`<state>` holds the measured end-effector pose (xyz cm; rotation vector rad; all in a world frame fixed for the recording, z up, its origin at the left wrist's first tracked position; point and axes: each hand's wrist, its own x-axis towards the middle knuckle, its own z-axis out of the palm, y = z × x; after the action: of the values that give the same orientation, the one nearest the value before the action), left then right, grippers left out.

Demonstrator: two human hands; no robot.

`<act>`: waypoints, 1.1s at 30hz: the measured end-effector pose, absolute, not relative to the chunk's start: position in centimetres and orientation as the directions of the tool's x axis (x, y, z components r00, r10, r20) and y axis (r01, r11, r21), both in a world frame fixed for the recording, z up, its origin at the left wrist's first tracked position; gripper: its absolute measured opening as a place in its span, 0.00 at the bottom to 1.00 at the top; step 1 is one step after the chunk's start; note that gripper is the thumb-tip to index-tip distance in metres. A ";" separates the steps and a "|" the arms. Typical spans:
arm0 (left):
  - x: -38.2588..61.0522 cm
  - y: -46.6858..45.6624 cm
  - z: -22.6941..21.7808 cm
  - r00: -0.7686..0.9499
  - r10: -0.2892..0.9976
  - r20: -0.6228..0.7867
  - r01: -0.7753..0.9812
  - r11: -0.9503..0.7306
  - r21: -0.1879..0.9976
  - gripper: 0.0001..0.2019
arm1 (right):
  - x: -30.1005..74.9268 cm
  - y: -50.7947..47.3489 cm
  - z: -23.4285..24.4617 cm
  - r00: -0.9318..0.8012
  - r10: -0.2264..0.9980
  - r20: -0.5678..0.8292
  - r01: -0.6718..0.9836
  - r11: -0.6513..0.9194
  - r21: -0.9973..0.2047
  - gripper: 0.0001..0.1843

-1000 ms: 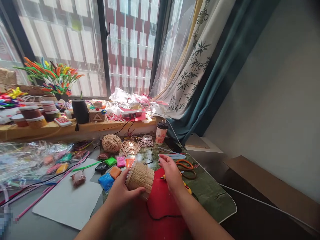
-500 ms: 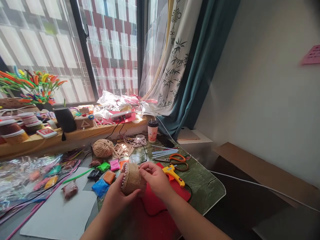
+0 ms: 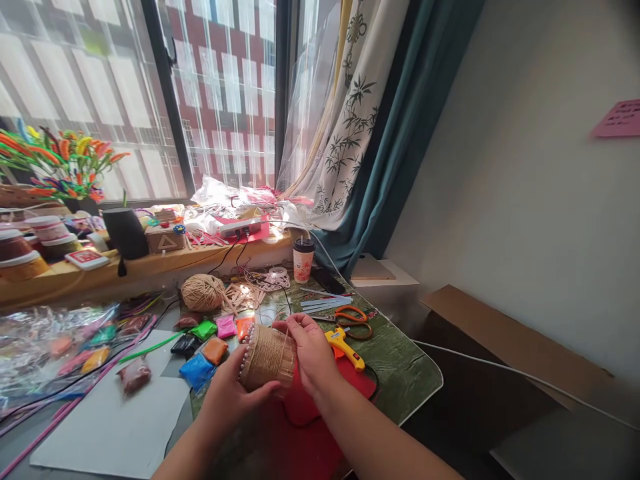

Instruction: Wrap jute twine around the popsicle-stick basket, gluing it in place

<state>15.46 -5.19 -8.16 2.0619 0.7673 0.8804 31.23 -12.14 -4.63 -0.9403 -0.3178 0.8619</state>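
Note:
A small cup (image 3: 269,357) lies tilted on its side in my left hand (image 3: 231,393), its body wound with jute twine and its rim edged with pearl beads. The left fingers and thumb wrap round it from the beaded end. Beside the cup's bare end is my right hand (image 3: 313,350), with thumb and forefinger pinched on what looks like a thin strand of twine running to the cup. A yellow glue gun (image 3: 346,348) rests on a red sheet (image 3: 330,440) just right of that hand. The ball of twine (image 3: 203,293) sits behind, to the left.
Orange-handled scissors (image 3: 353,319), glue sticks (image 3: 325,304) and a paper cup (image 3: 303,261) stand or lie behind my hands. Several clay packets (image 3: 199,371) and a white board (image 3: 107,407) are to the left. A black cord (image 3: 300,425) crosses the red sheet.
My right hand has moved up slightly with its fingers away from the cup's side, showing more of the cup's bare end. The cup has turned a little in my left hand.

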 end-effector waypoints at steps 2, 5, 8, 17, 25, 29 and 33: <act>15.4 -5.6 -7.8 0.635 0.699 0.329 0.205 -0.563 0.800 0.30 | 31.3 -11.9 -4.7 0.647 0.750 -0.141 -0.512 0.289 -0.809 0.22; 15.5 -6.1 -7.8 0.686 0.659 0.308 0.200 -0.578 0.791 0.25 | 31.6 -11.6 -5.0 0.681 0.715 -0.160 -0.483 0.274 -0.831 0.20; 15.8 -6.3 -8.5 0.697 0.661 0.276 0.184 -0.538 0.823 0.26 | 32.0 -11.5 -5.5 0.699 0.701 -0.143 -0.443 0.267 -0.856 0.19; 17.1 -5.2 -8.6 0.778 0.626 0.054 0.135 -0.250 0.959 0.32 | 32.2 -10.6 -6.3 0.758 0.648 0.069 -0.161 0.289 -0.944 0.19; 17.2 -5.1 -7.1 0.645 0.751 -0.145 0.139 0.071 0.988 0.35 | 30.1 -11.2 -6.3 0.767 0.622 0.157 -0.004 0.249 -0.969 0.16; 17.4 -6.2 -6.2 0.561 0.823 -0.095 0.329 -0.117 0.937 0.37 | 29.9 -11.4 -6.3 0.785 0.605 0.133 -0.072 0.302 -0.950 0.16; 17.4 -6.7 -6.3 0.612 0.785 -0.093 0.292 -0.115 0.950 0.31 | 31.6 -10.8 -5.7 0.786 0.611 -0.100 -0.339 0.290 -0.895 0.14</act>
<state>17.40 -6.71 -6.30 1.6872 0.8966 0.5347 31.64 -10.84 -5.75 -1.1075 -0.2836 0.6447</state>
